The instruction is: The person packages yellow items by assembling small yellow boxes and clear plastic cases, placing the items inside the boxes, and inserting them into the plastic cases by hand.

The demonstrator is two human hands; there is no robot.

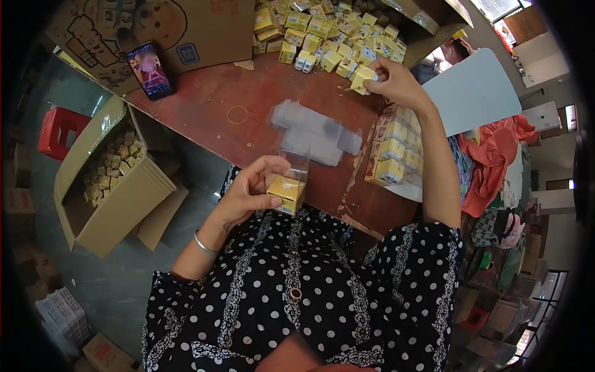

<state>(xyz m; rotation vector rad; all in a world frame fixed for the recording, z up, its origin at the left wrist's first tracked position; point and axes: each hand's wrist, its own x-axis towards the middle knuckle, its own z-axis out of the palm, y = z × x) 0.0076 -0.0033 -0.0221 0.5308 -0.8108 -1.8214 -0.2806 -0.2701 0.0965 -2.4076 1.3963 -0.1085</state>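
Close to my body, my left hand (pixel 251 189) holds a clear plastic sleeve (pixel 294 162) with a small yellow box (pixel 285 191) in its lower part. My right hand (pixel 396 85) reaches to the far side of the red table and pinches another yellow box (pixel 363 79) by its right side. That box lies at the front edge of a large heap of small yellow boxes (pixel 338 37). Between my hands, flat clear plastic sleeves (pixel 316 131) lie stacked on the table (pixel 211 133). To their right stands a wrapped block of yellow boxes (pixel 396 149).
A phone (pixel 150 71) leans on a large cardboard box (pixel 204 31) at the back left. A rubber band (pixel 237 115) lies on the table. Below left, an open carton (pixel 127 201) holds small boxes, near a red stool (pixel 61 133). Red cloth (pixel 496 167) hangs at the right.
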